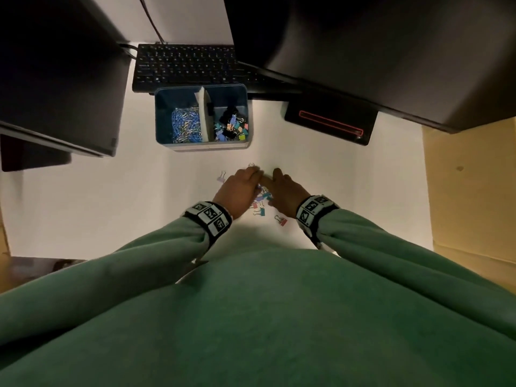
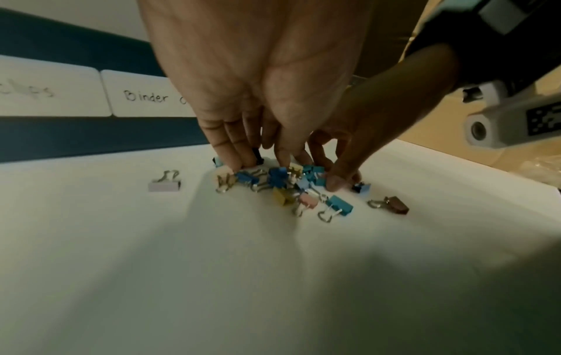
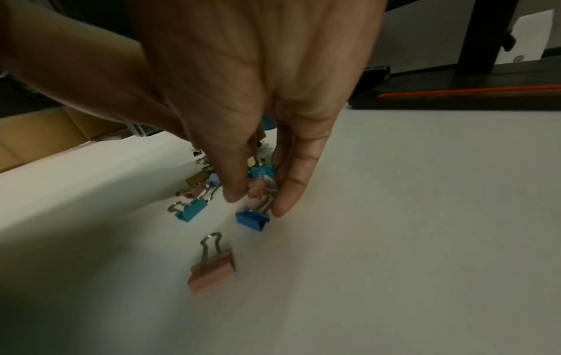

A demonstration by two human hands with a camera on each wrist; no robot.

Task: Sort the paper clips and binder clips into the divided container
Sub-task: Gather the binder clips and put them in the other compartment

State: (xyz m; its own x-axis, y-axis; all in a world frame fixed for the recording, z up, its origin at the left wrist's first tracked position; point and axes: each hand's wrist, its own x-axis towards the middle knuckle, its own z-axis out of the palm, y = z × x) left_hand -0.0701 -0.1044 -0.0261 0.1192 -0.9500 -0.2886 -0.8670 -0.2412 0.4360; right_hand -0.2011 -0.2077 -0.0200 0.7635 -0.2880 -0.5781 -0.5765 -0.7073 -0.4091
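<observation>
On the white desk point(image 1: 335, 191), near side: a loose heap of small coloured binder clips point(image 2: 282, 185), with the left hand point(image 1: 237, 191) and right hand point(image 1: 284, 192) both lowered onto it, fingers curled down among the clips. The right hand's thumb and fingers pinch a teal clip point(image 3: 262, 173); whether the left actually grips one is unclear in the blur. Far side: blue divided container point(image 1: 201, 146), paper clips point(image 1: 185, 125) in its left compartment, binder clips in its right; stray pink clip point(image 3: 212, 271) lies near.

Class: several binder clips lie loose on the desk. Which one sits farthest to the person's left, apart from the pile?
The pale lilac binder clip, lying alone left of the left hand, clear of the cluster between both hands.
</observation>
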